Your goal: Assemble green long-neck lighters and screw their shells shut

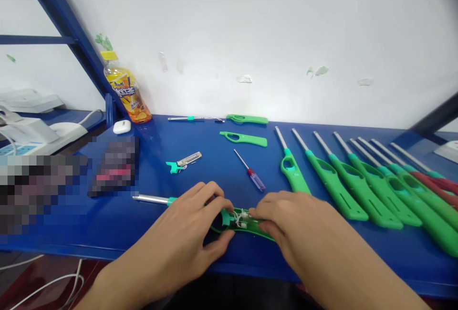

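An opened green stick lighter (239, 220) lies near the front edge of the blue table (143, 224), its metal nozzle (150, 199) pointing left and its white inner parts exposed. My left hand (195, 219) grips the lighter's body near the nozzle end, fingers curled over it. My right hand (286, 219) pinches the inner parts of the handle end with closed fingertips.
A red-handled screwdriver (250, 171), two green shell halves (245, 138), a small lighter insert (183, 162) and a thin nozzle tube (195, 119) lie behind. Several whole green lighters (354, 186) line the right side. A juice bottle (125, 88) and white earbud case (122, 126) stand back left.
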`<state>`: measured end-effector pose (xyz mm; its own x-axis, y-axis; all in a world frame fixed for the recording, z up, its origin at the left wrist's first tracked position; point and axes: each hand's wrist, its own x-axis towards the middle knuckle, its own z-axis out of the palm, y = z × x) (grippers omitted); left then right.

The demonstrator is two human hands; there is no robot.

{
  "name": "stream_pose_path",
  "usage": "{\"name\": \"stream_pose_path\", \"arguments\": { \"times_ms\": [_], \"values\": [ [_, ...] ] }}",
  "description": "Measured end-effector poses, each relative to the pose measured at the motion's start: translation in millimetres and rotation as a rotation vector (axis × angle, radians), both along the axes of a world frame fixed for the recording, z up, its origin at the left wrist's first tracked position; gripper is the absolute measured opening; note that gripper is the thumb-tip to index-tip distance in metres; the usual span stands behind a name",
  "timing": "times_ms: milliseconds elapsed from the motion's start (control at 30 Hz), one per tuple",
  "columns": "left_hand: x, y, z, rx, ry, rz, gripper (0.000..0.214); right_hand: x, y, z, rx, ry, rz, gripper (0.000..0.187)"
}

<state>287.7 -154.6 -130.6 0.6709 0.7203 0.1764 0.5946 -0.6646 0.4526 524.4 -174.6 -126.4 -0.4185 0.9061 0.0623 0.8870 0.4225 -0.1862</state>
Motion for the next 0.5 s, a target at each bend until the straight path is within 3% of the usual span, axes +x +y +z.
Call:
{"name": "stream_pose_path", "arguments": {
  "times_ms": [200,500],
  "values": [
    [1.7,0.7,3.3,0.025,0.017,-0.053,0.019,-1.0,-0.5,-1.3,-0.01,0.012,-0.037,0.018],
    [3.7,2.9,8.2,-0.013,0.029,-0.084,0.025,-2.2,0.3,-3.2,-0.027,0.077,-0.057,0.022]
  ]
}}
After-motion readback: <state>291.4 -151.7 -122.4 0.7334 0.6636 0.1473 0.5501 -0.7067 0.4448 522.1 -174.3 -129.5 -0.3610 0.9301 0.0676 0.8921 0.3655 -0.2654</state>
